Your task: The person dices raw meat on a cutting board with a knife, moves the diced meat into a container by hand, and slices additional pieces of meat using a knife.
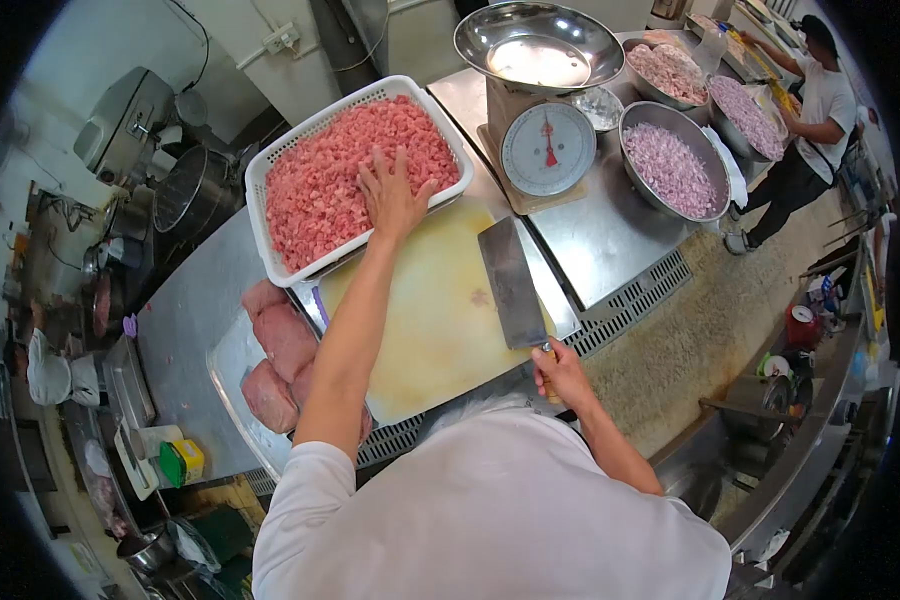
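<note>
Stainless steel worktops (185, 330) run across the head view, with a mottled floor (650, 350) to the right of them. At the top centre of the frame stands a scale with a round white dial (548, 150) and a wide metal pan (536, 50); just beside it, at the upper right, is a round steel bowl of finely chopped purple-white pieces (670, 170) (onion, by the look of it). Farther toward the upper right corner, a person in a white top (825, 105) stands at another work surface.

In the upper left of the frame, a white perforated plastic basket (258, 205) holds a broad heap of small pink meat cubes (320, 170). The left hand (390, 200) lies on the heap near the basket's right side, palm down, fingers spread. Right of centre, the right hand (565, 378) is wrapped round the handle of a broad rectangular steel cleaver (513, 285), its blade lying over the right part of a pale yellowish cutting board (420, 330). Only a faint reddish mark shows near the board's middle.

Left of the board, several large, smooth raw meat pieces (285, 340) rest on a shallow tray (217, 372). Judging by the full basket, much of the meat is already cut small, while these pieces remain whole; the arm hides part of them, so their number is unclear.
</note>
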### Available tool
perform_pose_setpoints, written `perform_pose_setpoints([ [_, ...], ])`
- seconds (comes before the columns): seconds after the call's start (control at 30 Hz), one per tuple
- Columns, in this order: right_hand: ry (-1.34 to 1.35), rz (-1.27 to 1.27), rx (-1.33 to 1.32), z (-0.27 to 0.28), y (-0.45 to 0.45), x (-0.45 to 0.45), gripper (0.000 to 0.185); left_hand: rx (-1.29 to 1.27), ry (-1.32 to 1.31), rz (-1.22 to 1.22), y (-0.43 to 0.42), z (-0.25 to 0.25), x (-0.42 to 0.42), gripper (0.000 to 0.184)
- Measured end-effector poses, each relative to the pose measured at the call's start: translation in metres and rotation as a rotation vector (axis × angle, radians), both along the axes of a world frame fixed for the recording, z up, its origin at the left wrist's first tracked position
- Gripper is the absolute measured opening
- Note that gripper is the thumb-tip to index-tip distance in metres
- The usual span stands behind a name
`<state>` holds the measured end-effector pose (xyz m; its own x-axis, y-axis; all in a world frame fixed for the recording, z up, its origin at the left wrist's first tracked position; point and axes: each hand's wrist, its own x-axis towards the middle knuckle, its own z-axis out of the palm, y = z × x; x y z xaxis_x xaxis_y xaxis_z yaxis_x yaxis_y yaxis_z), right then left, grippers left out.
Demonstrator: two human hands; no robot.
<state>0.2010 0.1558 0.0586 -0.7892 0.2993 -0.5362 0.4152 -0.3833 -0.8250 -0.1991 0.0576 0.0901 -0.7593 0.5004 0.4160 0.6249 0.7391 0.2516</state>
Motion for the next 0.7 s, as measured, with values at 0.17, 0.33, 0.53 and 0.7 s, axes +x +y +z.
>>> perform_pose_setpoints([
  [0.17,-0.017,0.026,-0.001,-0.008,0.013,-0.012,0.023,-0.024,0.053,-0.185,0.003,0.001,-0.015,0.067],
  [0.33,-0.041,0.033,-0.040,-0.014,0.023,-0.027,0.024,-0.034,0.109,-0.182,0.016,0.002,-0.035,0.058],
  [0.53,-0.094,0.047,-0.099,-0.015,0.030,-0.037,0.027,-0.026,0.183,-0.131,0.034,0.003,-0.093,0.046],
  [0.7,-0.166,0.045,-0.125,-0.003,0.033,-0.041,0.023,0.024,0.097,-0.097,0.061,0.006,-0.160,0.036],
])
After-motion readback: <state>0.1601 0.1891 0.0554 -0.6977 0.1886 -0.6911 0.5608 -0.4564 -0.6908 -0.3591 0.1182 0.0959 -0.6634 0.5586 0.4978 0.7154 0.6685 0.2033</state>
